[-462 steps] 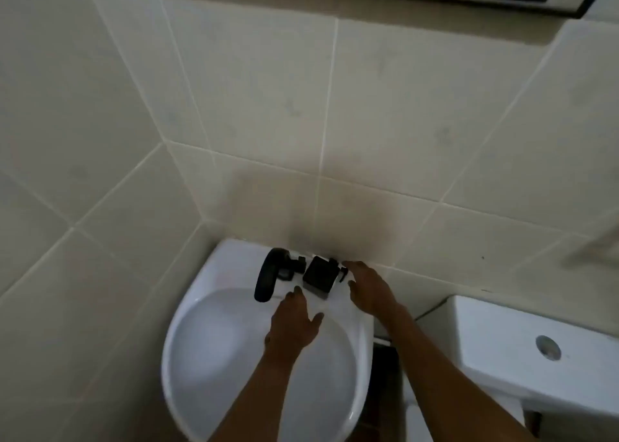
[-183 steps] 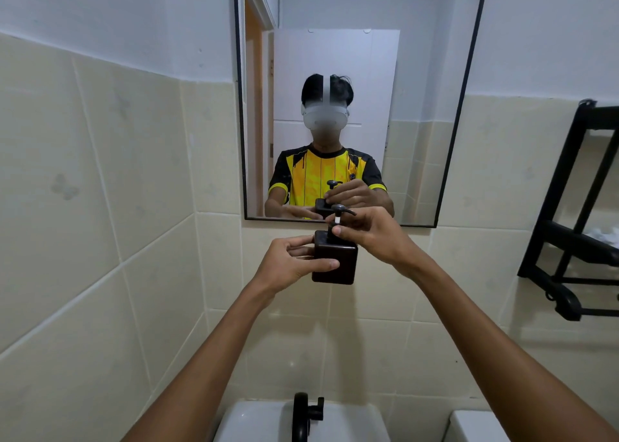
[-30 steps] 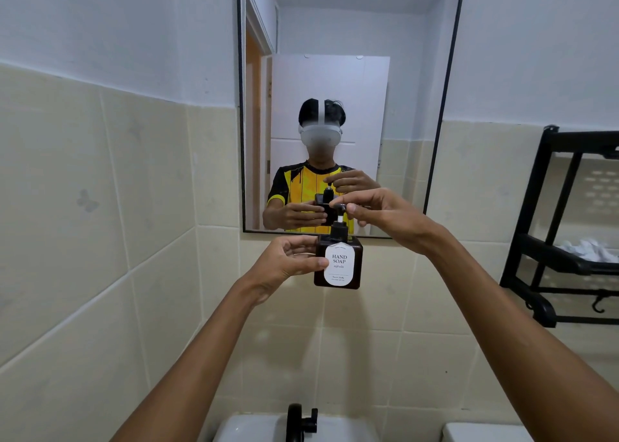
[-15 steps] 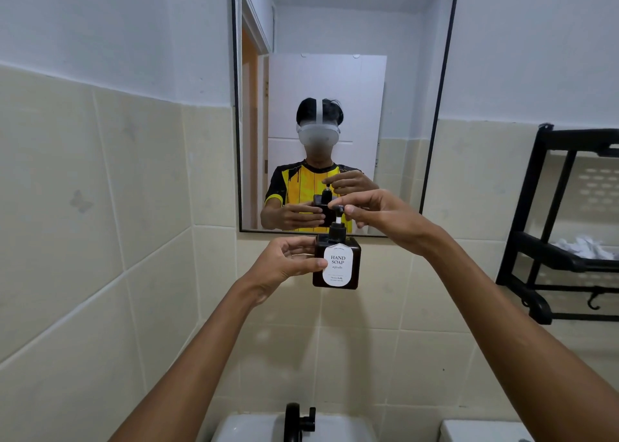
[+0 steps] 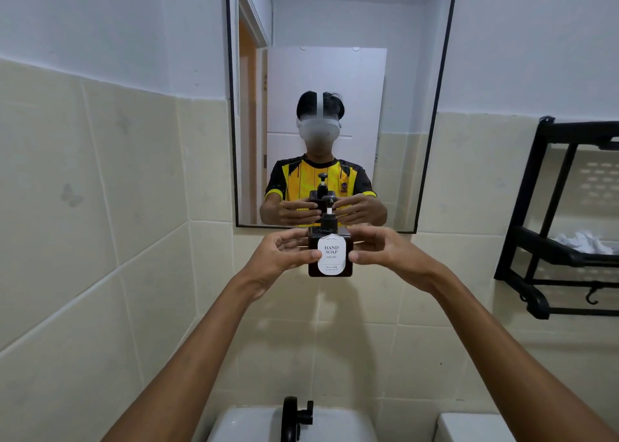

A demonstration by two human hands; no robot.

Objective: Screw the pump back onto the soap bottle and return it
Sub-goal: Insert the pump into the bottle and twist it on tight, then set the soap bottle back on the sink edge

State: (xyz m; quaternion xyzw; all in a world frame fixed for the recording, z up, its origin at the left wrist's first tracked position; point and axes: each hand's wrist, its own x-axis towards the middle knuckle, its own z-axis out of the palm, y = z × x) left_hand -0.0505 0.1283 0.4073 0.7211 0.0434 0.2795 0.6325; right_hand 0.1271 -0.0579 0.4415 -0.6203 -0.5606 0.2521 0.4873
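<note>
A square dark brown soap bottle [image 5: 330,257] with a white "HAND SOAP" label is held up at chest height in front of the tiled wall. Its black pump [image 5: 328,214] stands upright on the neck, with a white stem showing under the pump head. My left hand [image 5: 281,256] grips the bottle's left side, thumb on the front edge. My right hand [image 5: 385,250] grips the right side the same way. Nothing touches the pump head.
A black-framed mirror [image 5: 432,140] hangs just behind the bottle and reflects a person holding it. Below are a white sink [image 5: 248,425] with a black tap [image 5: 294,416]. A black wall rack [image 5: 549,234] is at the right, a white toilet tank [image 5: 469,428] at the bottom right.
My right hand has let go of the pump head and dropped to the bottle's right side. The bottle has stayed at about the same height, held by my left hand throughout.
</note>
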